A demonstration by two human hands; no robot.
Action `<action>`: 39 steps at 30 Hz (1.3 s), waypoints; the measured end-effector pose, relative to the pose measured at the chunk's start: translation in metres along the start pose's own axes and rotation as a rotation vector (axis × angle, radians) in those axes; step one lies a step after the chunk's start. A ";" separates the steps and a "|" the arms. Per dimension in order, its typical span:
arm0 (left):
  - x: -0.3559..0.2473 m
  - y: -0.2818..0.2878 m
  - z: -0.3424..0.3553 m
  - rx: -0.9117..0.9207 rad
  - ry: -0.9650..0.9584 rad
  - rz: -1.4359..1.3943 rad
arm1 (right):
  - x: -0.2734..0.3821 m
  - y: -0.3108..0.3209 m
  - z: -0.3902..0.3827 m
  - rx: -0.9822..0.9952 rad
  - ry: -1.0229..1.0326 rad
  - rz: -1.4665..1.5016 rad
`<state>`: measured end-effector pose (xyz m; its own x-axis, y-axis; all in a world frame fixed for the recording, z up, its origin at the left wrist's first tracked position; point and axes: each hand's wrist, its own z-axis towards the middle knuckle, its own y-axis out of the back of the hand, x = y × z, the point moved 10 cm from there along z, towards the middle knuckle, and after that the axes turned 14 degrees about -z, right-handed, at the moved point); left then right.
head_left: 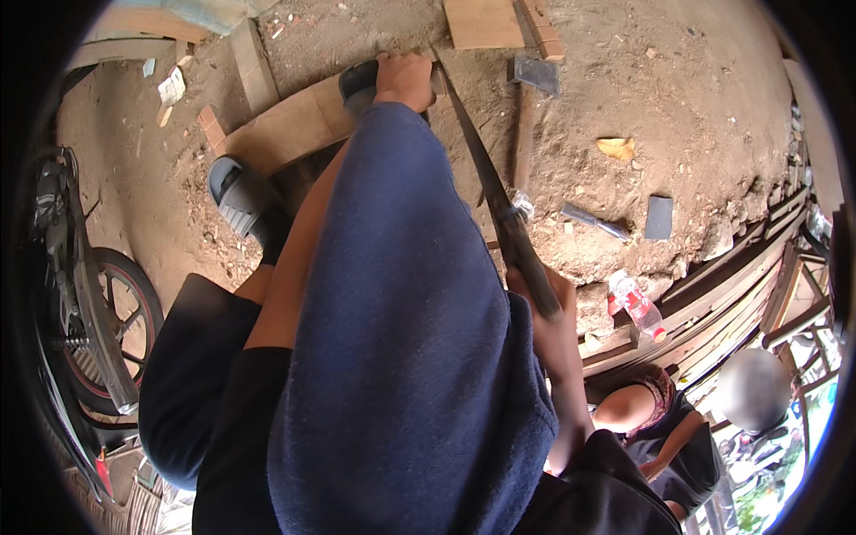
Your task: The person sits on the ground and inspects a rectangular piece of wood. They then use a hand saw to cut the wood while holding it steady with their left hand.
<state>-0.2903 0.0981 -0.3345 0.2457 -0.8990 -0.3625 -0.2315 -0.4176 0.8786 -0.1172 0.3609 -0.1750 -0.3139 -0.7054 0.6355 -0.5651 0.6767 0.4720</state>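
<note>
My left hand [406,80] has its fingers curled at the end of a light wooden board [290,134], beside one of my slippers [359,85]. Parts of the board lie under that foot and behind my blue sleeve. Closed around a dark handle, my right hand [555,294] holds a long tool with a narrow, tapering blade [477,147]. Its tip reaches beside my left hand; whether the blade has teeth, I cannot tell. To the right of the blade lies a hammer [535,76] with a wooden handle. My other slippered foot [245,201] stands at the left.
A chisel [596,220], a grey rectangular block [659,218] and a yellow leaf [615,148] lie on the dirt. A plastic bottle [637,308] rests near stacked planks [713,303]. Another person [678,437] sits at lower right. A motorcycle [89,303] stands left.
</note>
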 end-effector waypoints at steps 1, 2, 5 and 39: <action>0.006 0.009 -0.002 -0.008 0.009 0.005 | 0.010 -0.006 0.014 -0.026 0.045 0.035; 0.012 0.012 -0.008 -0.015 0.026 0.006 | 0.009 -0.013 0.028 -0.012 0.047 0.023; 0.009 0.013 -0.004 -0.080 -0.007 0.017 | 0.005 -0.014 0.043 -0.015 0.012 0.010; 0.015 0.018 -0.011 -0.152 0.020 0.022 | 0.020 -0.022 0.043 -0.160 0.281 -0.001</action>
<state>-0.2805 0.0790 -0.3209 0.2610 -0.9044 -0.3375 -0.0923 -0.3714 0.9239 -0.1436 0.3228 -0.1995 -0.0776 -0.6349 0.7687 -0.4314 0.7164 0.5483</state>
